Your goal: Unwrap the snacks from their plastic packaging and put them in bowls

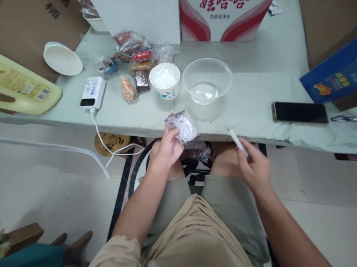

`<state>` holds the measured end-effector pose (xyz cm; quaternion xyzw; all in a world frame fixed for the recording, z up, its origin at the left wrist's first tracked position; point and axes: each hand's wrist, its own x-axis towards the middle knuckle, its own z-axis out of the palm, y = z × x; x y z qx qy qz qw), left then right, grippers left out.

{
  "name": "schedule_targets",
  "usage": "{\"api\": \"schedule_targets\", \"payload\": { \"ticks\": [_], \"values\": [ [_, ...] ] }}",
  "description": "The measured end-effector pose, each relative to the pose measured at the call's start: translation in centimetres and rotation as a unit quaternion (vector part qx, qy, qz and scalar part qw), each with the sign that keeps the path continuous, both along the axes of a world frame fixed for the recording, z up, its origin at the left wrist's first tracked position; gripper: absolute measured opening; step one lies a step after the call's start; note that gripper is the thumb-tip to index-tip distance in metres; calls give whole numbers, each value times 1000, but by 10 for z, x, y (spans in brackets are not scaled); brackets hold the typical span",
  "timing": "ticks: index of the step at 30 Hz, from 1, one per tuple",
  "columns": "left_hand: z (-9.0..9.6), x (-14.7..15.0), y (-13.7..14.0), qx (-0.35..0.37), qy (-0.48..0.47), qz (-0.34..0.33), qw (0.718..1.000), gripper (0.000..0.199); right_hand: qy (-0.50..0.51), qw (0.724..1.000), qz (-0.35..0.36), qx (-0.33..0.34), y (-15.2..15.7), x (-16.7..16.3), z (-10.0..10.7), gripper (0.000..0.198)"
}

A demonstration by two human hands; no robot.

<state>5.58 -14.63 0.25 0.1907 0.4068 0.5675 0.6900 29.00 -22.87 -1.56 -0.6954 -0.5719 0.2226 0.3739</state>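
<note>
My left hand [170, 149] grips a flat, dark-edged square piece [184, 127] by its left side, thumb on top; its upper face is whitish and glossy. My right hand [255, 165] is closed around a slim white stick-like tool [237, 138], whose tip points up and left, apart from the square; its exact kind is unclear. Just beyond the square stand a paper cup [167, 93] with a white substance in it and a clear plastic bowl [223, 82]. To the left of the cup lie a dark wrapped square [141, 79] and a wrapped bread-like piece [128, 89].
More wrapped pieces [142, 56] are heaped behind the cup. On the left are a power bank [93, 93] with a cable, a tilted paper bowl [63, 60] and a yellow jug [18, 83]. A phone [300, 112] and blue box [338, 75] lie right; a carton [225, 15] stands behind.
</note>
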Motion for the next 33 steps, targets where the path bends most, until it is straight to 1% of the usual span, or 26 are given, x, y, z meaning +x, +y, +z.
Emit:
{"api": "schedule_targets", "payload": {
  "ticks": [3,5,7,8,9,10,12,14,15,17,19,20,22,23,25,26,27,28,30,32,33],
  "values": [
    [0,0,2,14,-1,2,1000,73,-120,992,-21,9,50,34,-7,43],
    [1,0,2,14,-21,-10,1000,66,-175,984,-30,22,76,43,-6,46],
    [2,0,2,11,-44,-28,999,52,-189,980,-28,58,86,36,0,49],
    [2,1,2,12,-50,-38,998,47,-170,982,-9,76,87,26,5,49],
    [2,2,2,14,-51,-51,997,43,-137,986,25,89,85,14,10,50],
    [3,4,1,17,-45,-65,997,41,-88,989,76,92,82,0,16,50],
    [3,9,2,22,-18,-94,995,42,-1,982,170,85,77,-28,23,53],
    [4,13,5,22,14,-111,993,45,37,974,204,88,78,-47,26,54],
    [4,14,8,21,28,-110,993,46,43,974,200,93,80,-51,25,51],
    [3,12,16,14,56,-85,995,44,48,979,163,110,85,-49,21,39],
    [1,5,24,20,109,-28,993,39,47,984,111,129,90,-39,14,22],
    [0,1,28,32,152,6,988,37,41,986,88,133,92,-32,10,17],
    [-4,-5,32,82,260,54,961,32,20,990,62,124,96,-21,1,13],
    [-5,-7,33,113,314,50,942,33,9,992,62,113,97,-17,-4,13],
    [-9,-7,34,165,388,-13,907,43,-3,992,75,97,98,-15,-10,12],
    [-11,-6,35,177,405,-47,896,44,-1,992,84,92,99,-15,-12,12],
    [-12,-4,38,176,410,-65,893,42,8,992,88,89,100,-16,-14,12],
    [-13,-2,41,163,403,-62,898,37,21,993,83,85,101,-16,-15,12],
    [-15,-1,52,108,361,-6,926,26,51,996,48,63,105,-15,-14,14],
    [-14,-3,63,48,293,49,954,26,76,996,-6,46,109,-10,-11,20],
    [-12,-6,67,28,259,65,963,28,78,995,-35,52,109,-7,-8,24]
  ]
}}
